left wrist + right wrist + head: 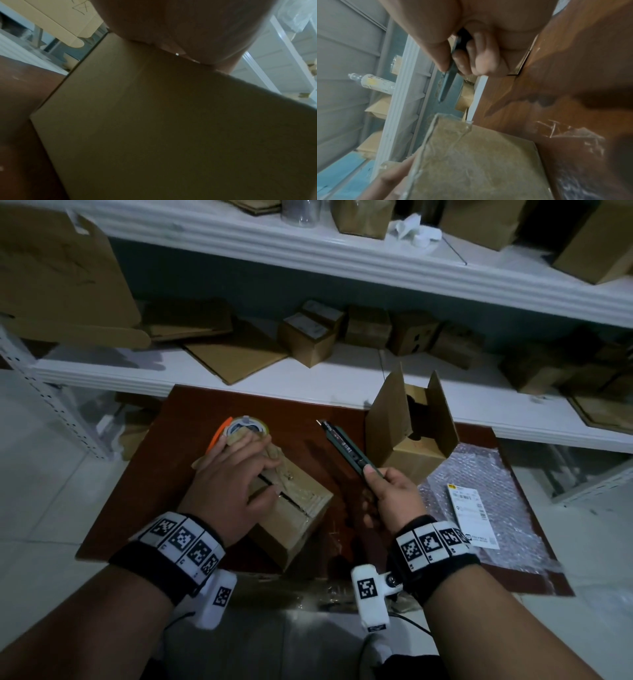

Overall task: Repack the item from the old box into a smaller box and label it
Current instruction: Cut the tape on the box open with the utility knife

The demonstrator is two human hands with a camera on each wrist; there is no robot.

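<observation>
Cardboard old box [291,508] sits near-centre on the board, left hand [233,487] pressing flat on its slit top; right hand [394,498] grips a cutter [346,448], whose exposed tip could nick those fingers.

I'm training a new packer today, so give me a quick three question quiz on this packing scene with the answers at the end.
1. True or false: the right hand holds a utility knife.
2. Which thing lies on the bubble wrap? A) tape roll B) shipping label C) scissors
3. Fill in: the left hand rests on top of the taped ___.

Key: 1 true. 2 B, the shipping label; the tape roll sits behind the left hand. 3 box; the open box stands apart, flaps up.
</observation>
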